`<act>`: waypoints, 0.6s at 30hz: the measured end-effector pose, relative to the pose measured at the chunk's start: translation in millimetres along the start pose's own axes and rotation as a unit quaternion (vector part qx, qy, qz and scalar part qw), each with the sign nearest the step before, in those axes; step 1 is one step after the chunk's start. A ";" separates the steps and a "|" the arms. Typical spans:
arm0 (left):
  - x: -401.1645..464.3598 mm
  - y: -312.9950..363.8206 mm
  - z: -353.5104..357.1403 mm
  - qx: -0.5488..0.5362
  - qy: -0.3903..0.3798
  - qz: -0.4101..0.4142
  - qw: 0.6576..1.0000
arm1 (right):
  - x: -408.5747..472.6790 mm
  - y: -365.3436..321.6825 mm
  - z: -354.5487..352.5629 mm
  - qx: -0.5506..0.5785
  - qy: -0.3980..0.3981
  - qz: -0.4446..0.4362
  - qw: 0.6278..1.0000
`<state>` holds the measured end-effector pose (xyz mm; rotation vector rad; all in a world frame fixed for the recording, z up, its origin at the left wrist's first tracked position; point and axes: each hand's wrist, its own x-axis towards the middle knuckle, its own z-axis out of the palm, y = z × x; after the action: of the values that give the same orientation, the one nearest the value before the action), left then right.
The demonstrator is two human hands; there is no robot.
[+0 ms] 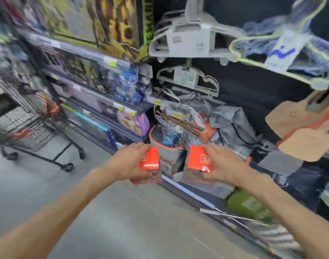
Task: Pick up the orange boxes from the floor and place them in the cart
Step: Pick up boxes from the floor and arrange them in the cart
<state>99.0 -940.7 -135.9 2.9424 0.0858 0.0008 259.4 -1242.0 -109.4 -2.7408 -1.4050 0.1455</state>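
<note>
My left hand (128, 161) grips an orange box (149, 158) with a white label, held up in front of me. An arm's width to the right, my right hand (223, 163) grips a second orange box (200, 157) of the same kind. Both boxes hang in the air above the grey floor, close to the lowest shelf. The wire shopping cart (31, 133) with orange trim stands on black wheels at the far left, well away from both hands. The whole view is smeared by motion.
Store shelves (96, 94) packed with toys and packaged goods run from the upper left to the lower right. Grey hangers (188, 40) and bags hang at the right. A tan and orange board (302, 131) juts out at the right edge. Grey floor (113, 221) spreads below my arms.
</note>
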 end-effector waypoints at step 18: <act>-290.2 -323.6 -217.2 0.077 0.136 -0.304 0.940 | 311.5 -434.3 -107.0 0.073 0.006 -0.300 0.951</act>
<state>-210.8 -598.0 15.0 2.9099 1.0691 0.3232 101.8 -736.6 20.2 -2.0771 -2.0478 0.1886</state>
